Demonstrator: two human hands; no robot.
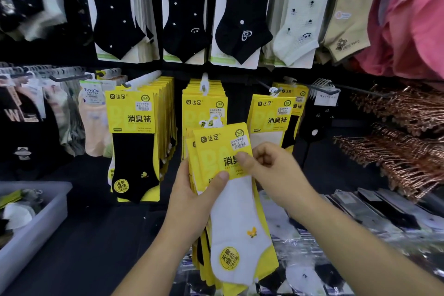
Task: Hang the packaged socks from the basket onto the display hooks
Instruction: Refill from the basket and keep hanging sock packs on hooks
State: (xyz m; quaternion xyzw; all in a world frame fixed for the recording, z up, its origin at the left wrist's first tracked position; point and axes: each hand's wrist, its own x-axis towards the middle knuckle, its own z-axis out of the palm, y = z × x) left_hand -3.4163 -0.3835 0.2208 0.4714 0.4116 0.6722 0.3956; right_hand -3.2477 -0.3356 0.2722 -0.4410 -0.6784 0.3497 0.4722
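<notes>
While the front white-sock pack on yellow card (pixel 236 190) covers the rest of the held stack, exact pack count behind it can't be told; only yellow edges and a strip of black sock show at lower left. Pack's white plastic hanger tab (pixel 214 120) sits at its top, overlapping the hung packs behind, blurry. Grey plastic basket (pixel 40 218) is cut off at left edge; contents hard to make out, white + dark bits only. Top row of socks cut off by frame top. Clear-wrapped packs at lower right are blurred.

Counts: 3 rows of yellow-card packs on the middle hooks: left row w/ black sock in front (pixel 134 142), centre row (pixel 204 103), right row (pixel 274 115) w/ a second batch behind it. Top row: 3 black patterned sock cards (pixel 182 14), then 1 pale green, 1 beige, pink fabric at far right. 2 hands in view.

Left hand (pixel 192 197) grips the stack from the left side, thumb pressed on the front card's lower edge, fingers hidden behind. Right hand (pixel 266 163) is closed in a pinch on the front card's right edge, thumb on the printed face. Stack is held upright between both hands, below and in front of the centre white display hook (pixel 204 84), not on it. Copper-coloured wire hangers (pixel 403 132) piled at right.
</notes>
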